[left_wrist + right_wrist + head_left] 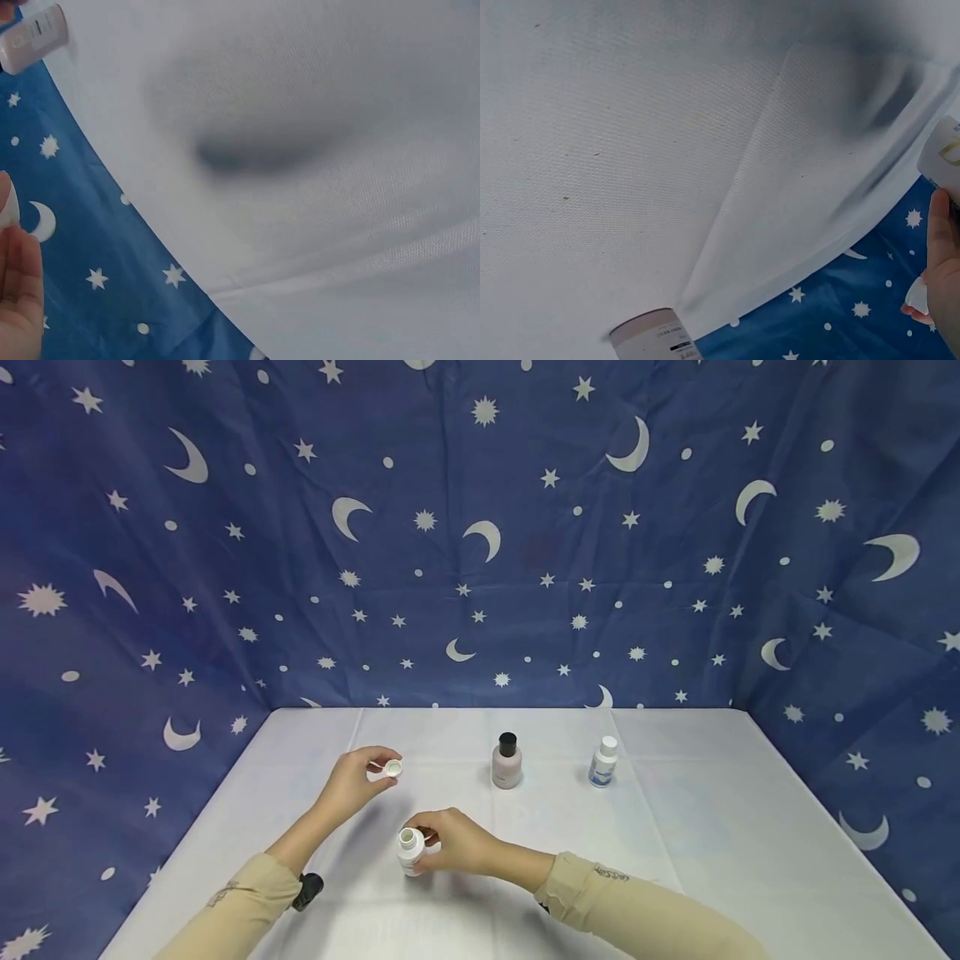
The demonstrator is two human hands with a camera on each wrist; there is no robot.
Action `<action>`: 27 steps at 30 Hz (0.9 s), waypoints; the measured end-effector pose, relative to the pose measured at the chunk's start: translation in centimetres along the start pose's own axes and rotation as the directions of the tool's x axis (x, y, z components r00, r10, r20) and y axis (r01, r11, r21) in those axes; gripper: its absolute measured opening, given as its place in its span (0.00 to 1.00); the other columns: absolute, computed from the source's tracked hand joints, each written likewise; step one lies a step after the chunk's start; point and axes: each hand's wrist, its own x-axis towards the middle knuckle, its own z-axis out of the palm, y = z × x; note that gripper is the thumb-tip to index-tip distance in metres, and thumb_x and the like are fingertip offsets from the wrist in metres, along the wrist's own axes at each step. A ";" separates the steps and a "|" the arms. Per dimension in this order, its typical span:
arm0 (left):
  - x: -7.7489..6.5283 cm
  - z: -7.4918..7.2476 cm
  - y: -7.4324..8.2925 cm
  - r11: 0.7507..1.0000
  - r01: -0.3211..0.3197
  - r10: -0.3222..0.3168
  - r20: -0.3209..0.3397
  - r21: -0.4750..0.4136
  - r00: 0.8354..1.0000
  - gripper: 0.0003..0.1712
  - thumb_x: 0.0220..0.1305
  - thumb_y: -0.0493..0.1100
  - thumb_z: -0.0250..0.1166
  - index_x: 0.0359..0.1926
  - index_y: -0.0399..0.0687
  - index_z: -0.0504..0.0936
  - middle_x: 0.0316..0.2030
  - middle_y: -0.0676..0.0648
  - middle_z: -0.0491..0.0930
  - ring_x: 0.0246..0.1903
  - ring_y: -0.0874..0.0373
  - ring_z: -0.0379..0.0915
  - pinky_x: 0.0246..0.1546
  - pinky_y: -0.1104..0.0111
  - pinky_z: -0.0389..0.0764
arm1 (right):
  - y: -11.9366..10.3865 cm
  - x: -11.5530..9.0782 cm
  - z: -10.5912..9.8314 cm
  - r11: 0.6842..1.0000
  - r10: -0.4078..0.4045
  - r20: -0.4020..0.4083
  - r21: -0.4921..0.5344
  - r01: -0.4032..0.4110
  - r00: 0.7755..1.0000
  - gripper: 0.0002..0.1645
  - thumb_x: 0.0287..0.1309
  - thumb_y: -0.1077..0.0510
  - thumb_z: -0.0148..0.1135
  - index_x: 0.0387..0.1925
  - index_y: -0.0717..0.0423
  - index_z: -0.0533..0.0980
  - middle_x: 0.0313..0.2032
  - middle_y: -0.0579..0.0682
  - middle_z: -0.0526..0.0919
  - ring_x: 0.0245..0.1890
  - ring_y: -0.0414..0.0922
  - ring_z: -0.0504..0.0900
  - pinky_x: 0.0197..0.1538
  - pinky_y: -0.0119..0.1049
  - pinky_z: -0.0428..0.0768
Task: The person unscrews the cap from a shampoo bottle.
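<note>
My left hand [356,783] pinches a small white cap [393,767] between thumb and fingers, its hollow side facing the head camera. In the left wrist view only part of that hand [21,292] shows at the left edge, with a sliver of the white cap [9,210]. Nearer the front, my right hand [461,843] grips a white bottle [409,853] round its side; its mouth is uncovered and it leans slightly. In the right wrist view the bottle [941,159] is cut off at the right edge, above the fingers [939,232].
A pinkish bottle with a black cap [507,764] stands upright behind my hands. To its right is a white bottle with a blue label [602,764], capped in white. A white cloth covers the table [690,802]; a blue star-and-moon curtain [450,568] hangs behind and at both sides.
</note>
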 end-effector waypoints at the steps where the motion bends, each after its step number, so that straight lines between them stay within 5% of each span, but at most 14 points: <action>1: 0.2 0.1 -0.3 1.000 -0.001 0.001 0.004 0.004 1.000 0.17 0.44 0.28 0.72 0.39 0.36 0.83 0.39 0.41 0.84 0.38 0.48 0.79 0.39 0.59 0.83 | 0.0 0.1 0.0 1.000 -0.001 0.002 0.002 0.001 1.000 0.22 0.44 0.66 0.73 0.44 0.60 0.77 0.41 0.50 0.84 0.41 0.32 0.81 0.45 0.19 0.78; 15: 2.0 0.4 -3.1 0.999 0.040 -0.039 0.115 -0.007 0.993 0.16 0.48 0.27 0.69 0.42 0.33 0.82 0.37 0.38 0.83 0.36 0.47 0.79 0.39 0.58 0.82 | 0.7 1.6 0.5 0.999 0.031 -0.017 0.028 -0.031 0.999 0.24 0.44 0.66 0.72 0.46 0.63 0.77 0.43 0.53 0.84 0.41 0.37 0.83 0.44 0.18 0.78; 27: 2.7 0.9 -3.6 0.998 0.061 -0.065 0.162 0.030 0.985 0.18 0.47 0.27 0.69 0.43 0.32 0.82 0.37 0.37 0.84 0.34 0.49 0.80 0.37 0.61 0.82 | 1.1 2.5 0.8 0.999 0.044 -0.030 0.001 -0.044 0.999 0.23 0.45 0.66 0.72 0.46 0.63 0.77 0.43 0.53 0.84 0.42 0.38 0.83 0.45 0.19 0.79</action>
